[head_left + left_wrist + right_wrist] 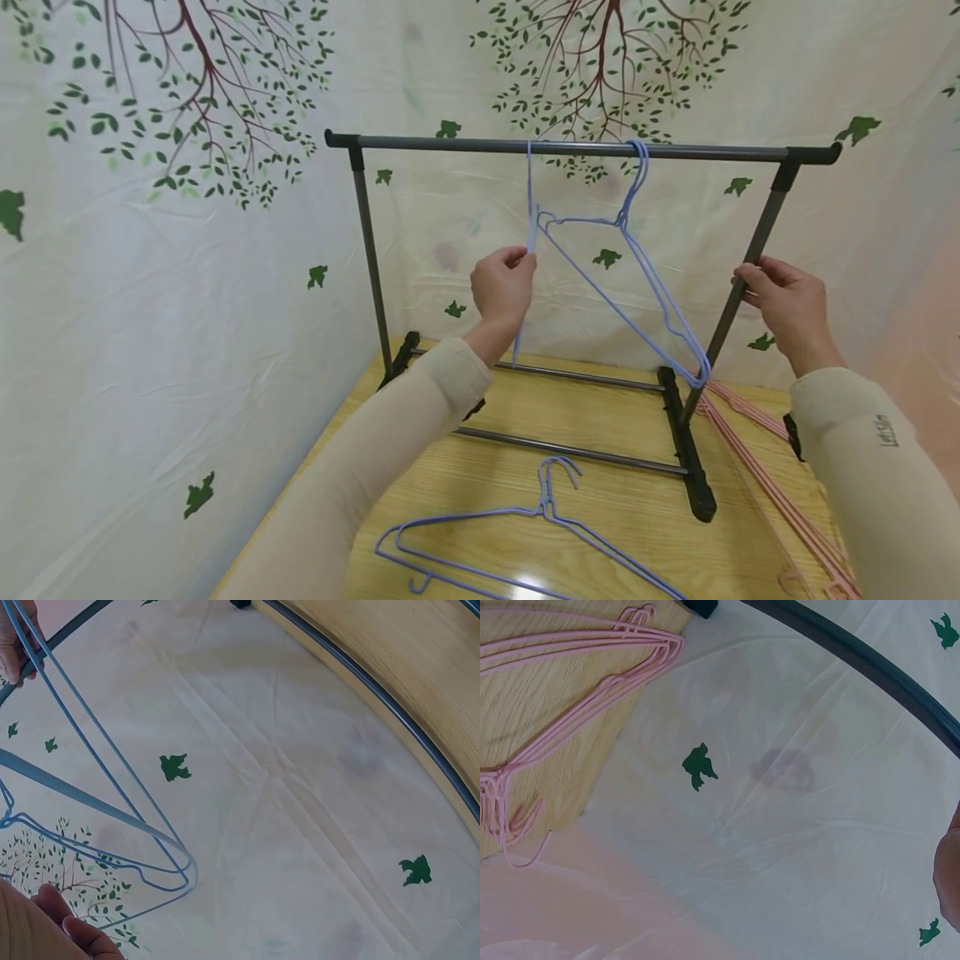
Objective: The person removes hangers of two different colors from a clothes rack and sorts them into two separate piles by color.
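A dark clothes rack (450, 145) stands on the wooden table, with blue wire hangers (703, 379) hooked over its top bar, right of the middle. Left of these, another blue hanger (529, 187) hangs nearly edge-on, and my left hand (502, 287) pinches it between thumb and fingers. Part of that hanger is hidden behind the hand. At the right side my right hand (797, 308) holds the rack's slanted post (763, 227), thumb in front. The left wrist view has the hanger wires crossing above my left fingers (90, 937).
Blue hangers (543, 505) lie on the table (480, 492) in front of the rack. A bundle of pink hangers (577, 712) lies by the rack's right foot (688, 458). Behind hangs a pale cloth backdrop (247, 375) printed with branches and green birds.
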Demonstrator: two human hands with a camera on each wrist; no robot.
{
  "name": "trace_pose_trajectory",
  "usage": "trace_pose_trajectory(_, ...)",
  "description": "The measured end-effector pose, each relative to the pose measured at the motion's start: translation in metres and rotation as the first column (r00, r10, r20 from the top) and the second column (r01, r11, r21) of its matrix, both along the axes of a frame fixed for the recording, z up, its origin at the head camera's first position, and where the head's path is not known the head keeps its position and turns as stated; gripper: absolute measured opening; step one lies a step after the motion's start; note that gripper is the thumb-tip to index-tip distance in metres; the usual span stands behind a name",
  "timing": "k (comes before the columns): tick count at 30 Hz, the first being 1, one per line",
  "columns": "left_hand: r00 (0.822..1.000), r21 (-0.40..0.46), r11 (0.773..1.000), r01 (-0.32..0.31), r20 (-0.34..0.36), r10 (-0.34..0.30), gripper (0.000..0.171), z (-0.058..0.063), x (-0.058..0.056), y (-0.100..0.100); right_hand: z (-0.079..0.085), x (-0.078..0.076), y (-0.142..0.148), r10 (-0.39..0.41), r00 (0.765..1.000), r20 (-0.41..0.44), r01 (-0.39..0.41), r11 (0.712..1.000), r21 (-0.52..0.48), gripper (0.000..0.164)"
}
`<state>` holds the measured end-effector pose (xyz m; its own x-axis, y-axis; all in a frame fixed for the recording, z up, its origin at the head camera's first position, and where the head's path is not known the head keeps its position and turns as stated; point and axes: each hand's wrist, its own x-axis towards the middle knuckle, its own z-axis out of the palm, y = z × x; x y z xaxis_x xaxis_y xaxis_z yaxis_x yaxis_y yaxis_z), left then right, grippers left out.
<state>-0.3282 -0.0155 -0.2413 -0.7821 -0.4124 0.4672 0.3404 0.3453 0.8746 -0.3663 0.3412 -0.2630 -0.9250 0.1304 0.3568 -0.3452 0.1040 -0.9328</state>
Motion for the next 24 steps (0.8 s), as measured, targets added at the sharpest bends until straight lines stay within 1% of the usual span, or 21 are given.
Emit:
trace_pose_trajectory(5, 1.0, -0.036, 0.999, 0.007, -0.02, -0.007, 0.018, -0.003, 0.001, -0.02, -0.001, -0.001, 0.0, -0.029, 0.999, 0.014, 0.028, 0.998, 0.061, 0.056)
trace_pose_trajectory(7, 0.999, -0.06, 0.998, 0.004, -0.039, -0.006, 0.018, -0.003, 0.0, -0.029, -0.001, -0.002, 0.0, -0.043, 0.999, 0.021, 0.041, 0.995, 0.095, 0.06)
trace_pose_trajectory(10, 0.997, -0.102, 0.995, -0.008, -0.073, 0.001, 0.02, -0.004, -0.001, -0.04, -0.001, -0.002, 0.0, -0.055, 0.998, 0.031, 0.051, 0.992, 0.113, 0.063)
trace_pose_trajectory(14, 0.993, -0.15, 0.988, -0.025, -0.114, 0.008, 0.02, -0.005, -0.004, -0.051, -0.002, -0.002, 0.001, -0.039, 0.999, 0.022, 0.037, 0.997, 0.073, 0.062)
trace_pose_trajectory(16, 0.992, -0.157, 0.987, -0.028, -0.127, 0.008, 0.019, -0.006, -0.004, -0.054, -0.002, -0.001, 0.001, -0.027, 1.0, 0.013, 0.026, 0.998, 0.05, 0.062)
trace_pose_trajectory(21, 0.985, -0.143, 0.989, -0.04, -0.169, 0.015, 0.018, -0.003, -0.004, -0.062, -0.001, -0.002, 0.0, -0.007, 1.0, -0.002, 0.007, 1.0, 0.021, 0.062)
trace_pose_trajectory(24, 0.982, -0.143, 0.989, -0.041, -0.188, 0.013, 0.017, -0.002, -0.005, -0.066, 0.0, -0.004, 0.0, -0.003, 1.0, 0.006, 0.003, 1.0, 0.015, 0.062)
